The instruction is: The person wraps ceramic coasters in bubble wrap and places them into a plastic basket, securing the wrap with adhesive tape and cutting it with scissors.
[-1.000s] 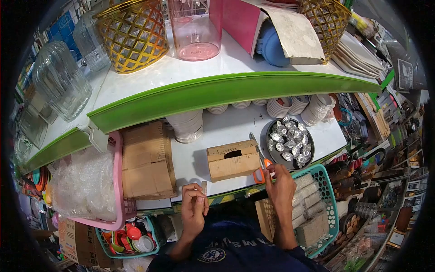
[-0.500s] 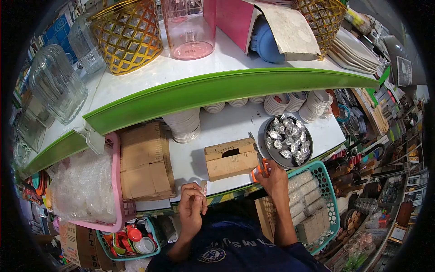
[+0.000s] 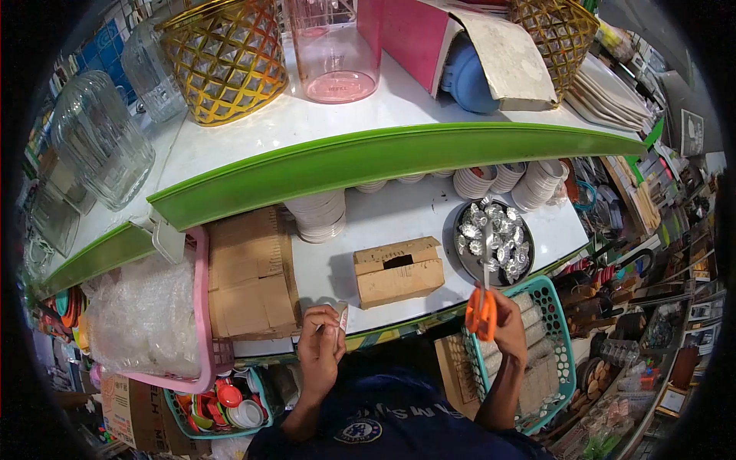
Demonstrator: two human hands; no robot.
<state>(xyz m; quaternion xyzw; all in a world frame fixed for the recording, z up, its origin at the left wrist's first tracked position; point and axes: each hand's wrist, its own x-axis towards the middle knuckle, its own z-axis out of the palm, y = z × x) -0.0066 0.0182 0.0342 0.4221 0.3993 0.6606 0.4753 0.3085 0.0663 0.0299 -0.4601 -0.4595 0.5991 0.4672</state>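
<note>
Upper shelf (image 3: 399,149), green-edged, spans the top of the frame and carries a gold lattice basket (image 3: 222,57), a pink pitcher (image 3: 333,50) and a glass jar (image 3: 100,138). Below it, the white lower shelf (image 3: 383,222) occupies the centre, holding stacked small bowls (image 3: 318,215) at the back, flat cardboard (image 3: 249,272) to the left, a small cardboard box (image 3: 399,270) in the middle and a dark tray of foil-wrapped pieces (image 3: 491,241) to the right. A pink basket of bubble wrap (image 3: 149,310) sits at centre left; a teal basket (image 3: 548,349) of wrapped bundles sits at lower right.

Right hand (image 3: 506,326), lower right of centre, is closed through the orange handles of the scissors (image 3: 483,303). Their long axis runs nearly vertical in the frame, with the blades pointing up toward the tray and appearing closed.

Left hand (image 3: 320,345), lower centre, pinches a small pale strip (image 3: 343,316) between thumb and fingertips, with the fingers curled; what the strip is cannot be told.

Key relation: the scissors lie to the right of the strip and well apart from it, with the box front between them higher in the frame. The blades stand roughly parallel to the upright strip.
</note>
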